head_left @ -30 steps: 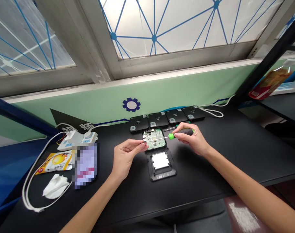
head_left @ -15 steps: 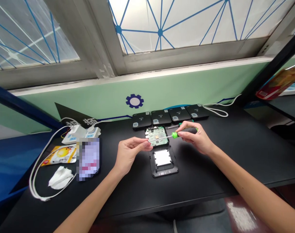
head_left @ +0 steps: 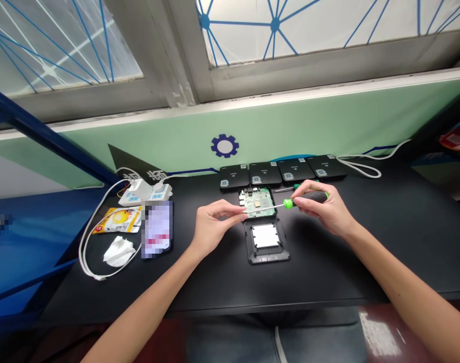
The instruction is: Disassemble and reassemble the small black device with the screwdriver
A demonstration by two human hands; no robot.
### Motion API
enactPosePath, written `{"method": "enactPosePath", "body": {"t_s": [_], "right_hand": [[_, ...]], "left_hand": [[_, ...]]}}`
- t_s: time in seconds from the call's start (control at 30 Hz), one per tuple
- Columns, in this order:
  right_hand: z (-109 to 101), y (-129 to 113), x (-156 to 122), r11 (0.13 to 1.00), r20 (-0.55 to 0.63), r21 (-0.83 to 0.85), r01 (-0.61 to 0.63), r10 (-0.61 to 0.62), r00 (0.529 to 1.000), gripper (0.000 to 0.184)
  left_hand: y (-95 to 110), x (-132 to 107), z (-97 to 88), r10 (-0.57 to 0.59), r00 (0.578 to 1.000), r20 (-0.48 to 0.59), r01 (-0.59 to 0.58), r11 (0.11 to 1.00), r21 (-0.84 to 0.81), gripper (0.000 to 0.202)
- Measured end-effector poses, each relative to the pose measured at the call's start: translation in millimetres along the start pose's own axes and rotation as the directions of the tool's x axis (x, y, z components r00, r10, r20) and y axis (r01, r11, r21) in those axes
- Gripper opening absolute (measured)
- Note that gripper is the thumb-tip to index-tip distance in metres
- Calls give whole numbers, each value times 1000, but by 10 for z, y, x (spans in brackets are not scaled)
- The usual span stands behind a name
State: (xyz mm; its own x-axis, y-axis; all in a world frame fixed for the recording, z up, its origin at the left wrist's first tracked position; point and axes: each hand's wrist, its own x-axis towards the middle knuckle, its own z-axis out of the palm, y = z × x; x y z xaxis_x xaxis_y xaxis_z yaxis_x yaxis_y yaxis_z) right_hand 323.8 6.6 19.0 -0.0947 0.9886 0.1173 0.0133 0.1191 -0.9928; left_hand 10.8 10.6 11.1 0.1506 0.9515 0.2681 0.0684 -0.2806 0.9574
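My right hand (head_left: 328, 209) grips a screwdriver (head_left: 313, 197) with a black and bright green handle, held nearly level with its shaft pointing left. At the shaft's end, thumb and index finger of my left hand (head_left: 218, 222) are pinched together. Whatever lies between those fingertips is too small to make out. Below the shaft sits an opened black box with a green circuit board (head_left: 265, 198) inside. Its detached black cover (head_left: 269, 259), bearing a white square pad (head_left: 265, 235), lies on the table in front of it.
Several closed black boxes (head_left: 265, 174) line the wall behind the board. A second screwdriver (head_left: 284, 190) lies partly behind my right hand. Left on the table are a power strip (head_left: 159, 195), a yellow snack packet (head_left: 126, 222), a crumpled tissue (head_left: 119, 251), a blurred phone-like object (head_left: 156, 229) and white cable (head_left: 82, 252).
The camera view has shifted, so everything sits farther right and a little higher. Both hands keep the same grips, with the screwdriver still over the board.
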Motion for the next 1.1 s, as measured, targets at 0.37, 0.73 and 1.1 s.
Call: {"method": "enactPosePath", "body": {"t_s": [0.37,0.73,1.1], "right_hand": [[83,-74,-11,996,-136,55,76,-67,988,39],[42,-116,-45,990,-49,93,102,-97,994,39],[105,-319,-162,969,78,60,240,-244,967,31]], "left_hand": [[-71,-193,70,315,937,152,-348,801,487,21],[-38,-329,258,310,934,179,-357,778,517,19],[-72,-357,377,177,945,275,-292,835,466,22]]}}
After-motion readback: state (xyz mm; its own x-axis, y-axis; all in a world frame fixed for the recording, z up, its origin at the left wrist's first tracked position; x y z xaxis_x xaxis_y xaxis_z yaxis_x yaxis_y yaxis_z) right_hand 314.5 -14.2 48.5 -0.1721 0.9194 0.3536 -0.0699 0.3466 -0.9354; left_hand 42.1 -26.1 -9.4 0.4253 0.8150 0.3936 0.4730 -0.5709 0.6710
